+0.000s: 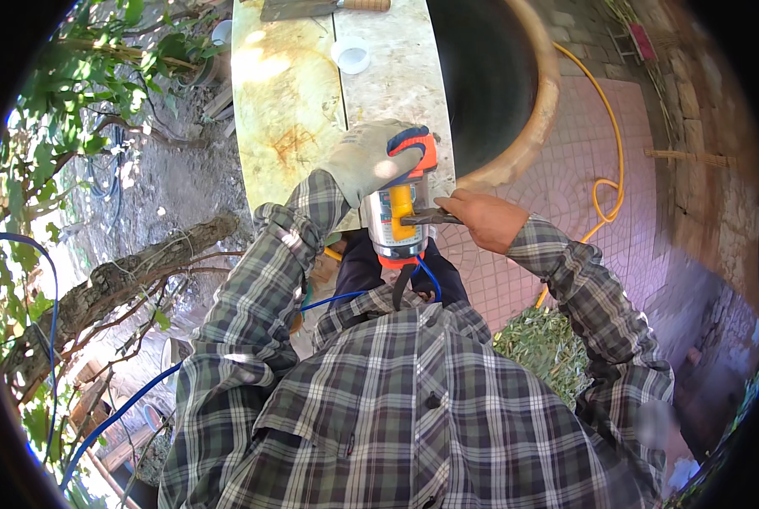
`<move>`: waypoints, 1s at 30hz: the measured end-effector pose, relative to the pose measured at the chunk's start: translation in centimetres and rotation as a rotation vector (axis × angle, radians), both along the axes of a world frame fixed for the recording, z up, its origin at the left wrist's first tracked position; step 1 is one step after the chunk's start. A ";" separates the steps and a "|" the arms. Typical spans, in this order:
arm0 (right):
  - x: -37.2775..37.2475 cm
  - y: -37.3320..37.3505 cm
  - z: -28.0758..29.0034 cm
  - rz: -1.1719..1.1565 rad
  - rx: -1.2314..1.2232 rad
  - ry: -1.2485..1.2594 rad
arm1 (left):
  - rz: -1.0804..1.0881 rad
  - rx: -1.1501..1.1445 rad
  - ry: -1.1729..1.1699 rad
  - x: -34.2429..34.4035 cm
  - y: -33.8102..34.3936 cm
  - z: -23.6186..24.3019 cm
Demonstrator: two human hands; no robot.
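Note:
My left hand (367,154), in a grey work glove, is closed round the orange and navy end of a silver-sided device (385,236). This device stands over my lap, with a yellow tube-like part (401,204) along its front and an orange lower end. My bare right hand (485,219) grips a dark metal tool (433,217) resembling pliers. Its tip lies against the yellow part; whether it clamps it I cannot tell. A black strap (403,288) hangs below the device, beside a blue cord (430,278).
Ahead stands a stained board (290,102) bearing a small white cup (351,55) and a trowel (299,8). To its right is a large dark basin with a tan rim (549,85). A yellow hose (610,110) crosses pink tiles; branches (112,288) fill the left.

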State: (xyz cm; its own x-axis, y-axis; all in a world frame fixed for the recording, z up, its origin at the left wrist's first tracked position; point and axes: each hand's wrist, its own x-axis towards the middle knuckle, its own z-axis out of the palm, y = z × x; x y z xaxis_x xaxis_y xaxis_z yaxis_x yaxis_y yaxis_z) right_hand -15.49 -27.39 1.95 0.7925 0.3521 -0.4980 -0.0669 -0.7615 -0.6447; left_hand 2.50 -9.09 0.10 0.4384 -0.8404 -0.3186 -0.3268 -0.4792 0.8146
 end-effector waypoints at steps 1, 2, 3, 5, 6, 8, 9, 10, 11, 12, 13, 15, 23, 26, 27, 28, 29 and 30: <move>0.3 0.0 -0.2 0.016 -0.008 0.012 | 0.002 0.015 0.012 -0.1 0.0 0.2; 0.5 -0.1 -0.4 0.034 -0.016 0.024 | 0.004 -0.011 0.003 0.0 0.1 -0.1; 0.5 0.0 -0.7 0.028 -0.011 0.004 | 0.000 -0.041 -0.002 0.2 0.3 -0.4; 0.6 0.2 -1.1 0.018 -0.001 -0.036 | -0.006 -0.055 -0.003 0.4 0.7 -0.8; 0.9 0.2 -1.0 0.020 0.006 0.007 | -0.005 -0.040 0.001 0.3 0.6 -0.4; 1.7 0.4 -0.7 0.022 0.017 0.093 | -0.003 0.016 0.014 0.3 0.4 0.5; 1.5 0.5 -1.0 0.010 0.008 0.099 | -0.004 0.060 0.024 0.2 0.2 1.6; 1.0 0.7 -1.6 -0.003 -0.002 0.105 | -0.006 0.103 0.035 0.1 0.1 2.2; 0.7 0.9 -1.9 -0.019 -0.013 0.112 | -0.005 0.114 0.032 -0.1 0.1 2.3; 0.7 1.0 -1.8 -0.018 -0.040 0.106 | 0.001 0.124 0.029 -0.1 0.2 2.2; 0.7 1.1 -1.7 -0.019 -0.068 0.101 | 0.003 0.134 0.026 -0.2 0.2 2.2; 0.4 1.1 -1.2 -0.032 -0.133 0.075 | 0.045 0.135 -0.004 -0.8 -0.1 2.1; -0.8 3.6 5.3 -0.147 -0.465 0.017 | 0.078 0.220 -0.124 -1.8 -0.8 2.1; -2.1 3.5 6.8 -0.166 -0.561 -0.002 | 0.072 0.230 -0.166 -3.1 -3.4 2.2; -2.3 3.5 7.3 -0.172 -0.583 0.001 | 0.061 0.247 -0.182 -3.4 -4.1 2.4; -2.1 3.5 7.8 -0.164 -0.609 0.034 | 0.069 0.251 -0.210 -3.8 -4.4 2.5; -1.6 3.6 8.2 -0.154 -0.635 0.067 | 0.074 0.261 -0.231 -4.0 -4.8 2.1; -1.4 3.8 8.7 -0.153 -0.665 0.106 | 0.071 0.265 -0.249 -4.1 -5.3 1.8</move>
State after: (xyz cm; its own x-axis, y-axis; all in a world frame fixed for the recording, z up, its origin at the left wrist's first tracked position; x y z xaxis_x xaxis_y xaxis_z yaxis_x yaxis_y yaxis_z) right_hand -16.85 -23.54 10.63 0.7442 -0.1670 -0.6467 -0.2421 -0.9698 -0.0281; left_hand -1.58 -14.43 1.85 0.5840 -0.7079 -0.3973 -0.4578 -0.6914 0.5589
